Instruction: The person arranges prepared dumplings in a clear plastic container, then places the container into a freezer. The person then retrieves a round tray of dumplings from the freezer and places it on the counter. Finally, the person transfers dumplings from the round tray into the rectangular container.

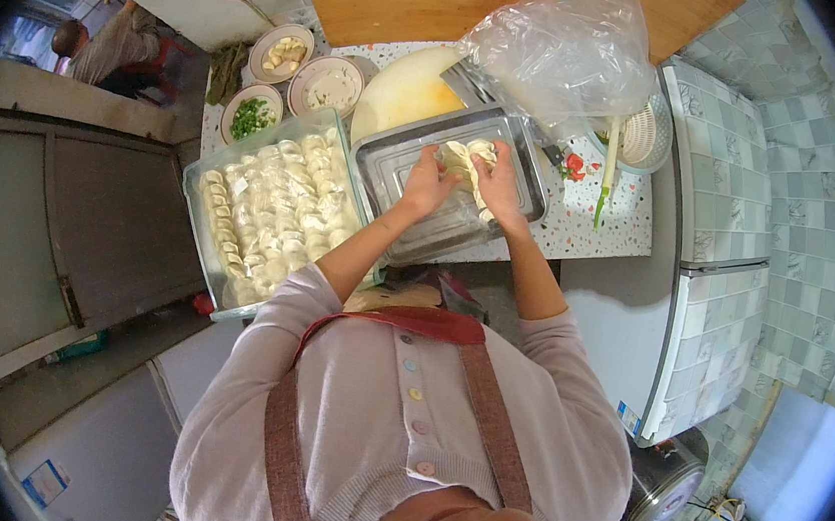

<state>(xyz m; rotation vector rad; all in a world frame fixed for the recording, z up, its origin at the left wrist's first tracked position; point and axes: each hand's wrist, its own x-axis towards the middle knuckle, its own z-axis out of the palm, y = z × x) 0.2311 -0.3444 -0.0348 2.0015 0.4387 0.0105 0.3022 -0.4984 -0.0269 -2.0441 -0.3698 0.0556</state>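
Note:
Several pale dumplings [461, 161] are bunched together over a dark metal baking tray [389, 167] on the counter. At their left end, my left hand [427, 183] has its fingers and thumb around the dumplings. My right hand [498, 187] grips the right side of the bunch, thumb on top. A few dumplings [484, 208] trail down beside the right palm. The tray's near part looks dusted with white powder. To the left, a clear rectangular container [197, 235] holds many dumplings [283, 202] in rows, partly under clear plastic film.
Behind the tray lie a round cutting board [404, 90], a cleaver blade [466, 83] and a large clear plastic bag [566, 49]. Bowls hold chopped greens [252, 118] and garlic [284, 54]. Right are a green onion [608, 173], red peppers [575, 166] and a refrigerator [728, 170]. A person [117, 47] sits beyond.

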